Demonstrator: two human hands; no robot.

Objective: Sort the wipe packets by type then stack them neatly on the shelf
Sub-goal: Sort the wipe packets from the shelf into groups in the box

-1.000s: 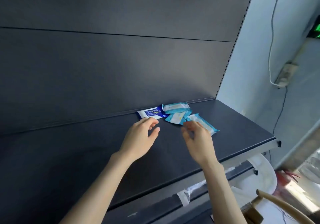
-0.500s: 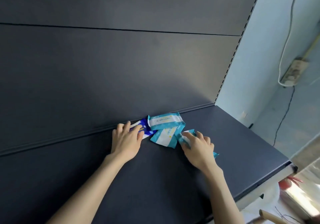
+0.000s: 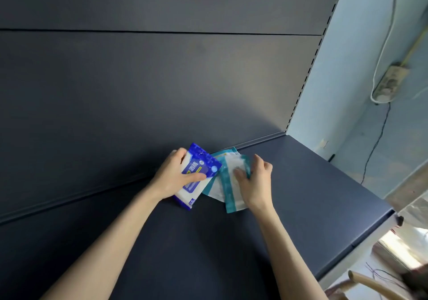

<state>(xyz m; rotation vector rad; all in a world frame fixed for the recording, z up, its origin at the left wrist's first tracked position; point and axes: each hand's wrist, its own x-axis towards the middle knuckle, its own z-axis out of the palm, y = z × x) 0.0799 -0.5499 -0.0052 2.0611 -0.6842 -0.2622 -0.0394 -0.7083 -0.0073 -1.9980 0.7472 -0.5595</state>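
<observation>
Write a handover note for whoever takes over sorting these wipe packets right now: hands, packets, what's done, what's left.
Left hand: grips the blue packet, thumb across its front.
Right hand: grips the top teal packet, thumb on its face.
Packets: all near the back of the shelf. The other teal packets lie overlapped under the top one, against the blue packet.
Done: each hand has one type; nothing is stacked yet.
Left: probably set the blue packet to one side, then square the teal ones into a neat stack.
</observation>
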